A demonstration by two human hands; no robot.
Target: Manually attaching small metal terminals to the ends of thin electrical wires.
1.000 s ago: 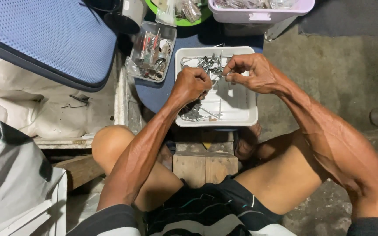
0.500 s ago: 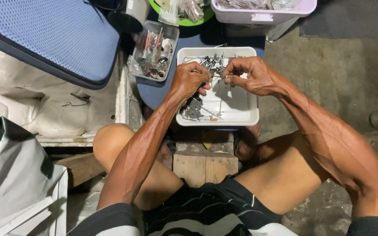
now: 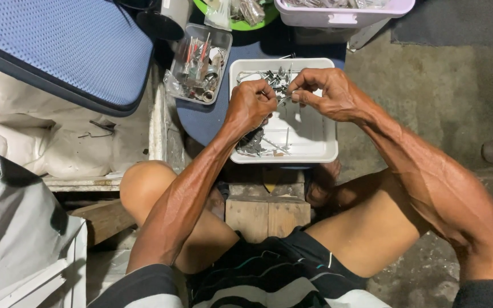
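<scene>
From the head camera, looking down, I see a person sitting low with both hands over a white tray [image 3: 320,149]. The left hand [image 3: 251,104] is curled into a loose fist, with its fingertips pressed together on a small metal piece [image 3: 273,96] that I can hardly make out. The right hand [image 3: 329,91] pinches the other end of that piece, thumb against finger. The two hands almost touch, above the far half of the tray.

In the tray lie more little metal bits: one pile [image 3: 274,77] at the far end and another pile [image 3: 258,144] at the near end, with thin pins among them. So I think the work is only partly done, with many bits not yet handled.

Left of the tray sits a clear box [image 3: 200,63] full of small parts. A blue cushion [image 3: 58,48] is farther left.
</scene>
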